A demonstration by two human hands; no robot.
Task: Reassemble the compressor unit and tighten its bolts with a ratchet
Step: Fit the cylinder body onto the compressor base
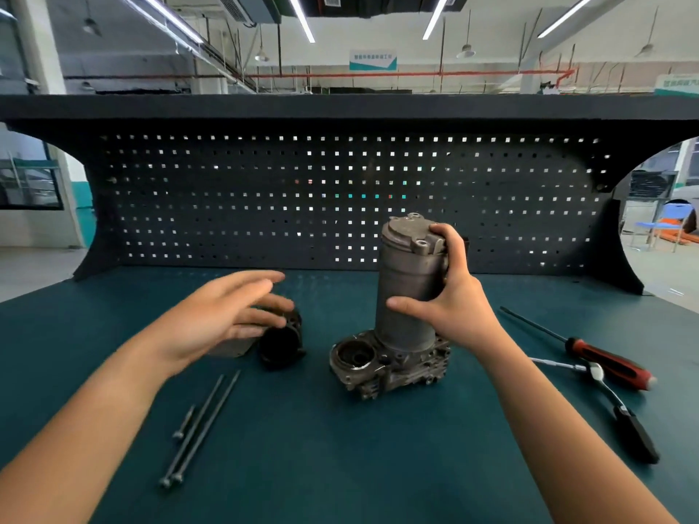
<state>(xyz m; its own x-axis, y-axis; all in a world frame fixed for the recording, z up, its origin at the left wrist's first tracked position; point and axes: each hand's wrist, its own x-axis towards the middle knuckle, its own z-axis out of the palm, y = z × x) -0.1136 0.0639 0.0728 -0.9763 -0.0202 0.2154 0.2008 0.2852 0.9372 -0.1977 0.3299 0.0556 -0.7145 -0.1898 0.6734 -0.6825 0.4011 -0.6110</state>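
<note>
Worktop, as seen from the head camera.

- Compressor unit point(406, 296) — grey metal cylinder standing upright on its wider cast base point(389, 366), right of centre on the green table point(340, 467). The cap end is on top; an open round port shows in the base on its left side.
- Right hand point(450, 296) — wrapped round the cylinder from the right. The thumb lies across the front of the body and the fingers curl over the upper rim. A firm hold.
- Left hand point(223, 315) — fingers straight and spread, holding nothing, blurred. It sits over a black round part point(281, 344) that lies on its side left of the unit. Whether it touches that part cannot be told.
- Grey piece point(230, 347) — mostly hidden beneath the left hand, just beside the black part.
- Two long bolts point(207, 425) — lying side by side near the front left, heads toward the viewer.
- One short bolt point(185, 420) — just left of the long pair.
- Ratchet point(632, 431) — on the table at the right, with a silver head and a black handle, well apart from the unit.
- Screwdriver point(605, 360) — red and black handle and a long shaft, lying beside the ratchet head and touching or crossing it.
- Pegboard point(340, 198) — dark back panel behind the table.
</note>
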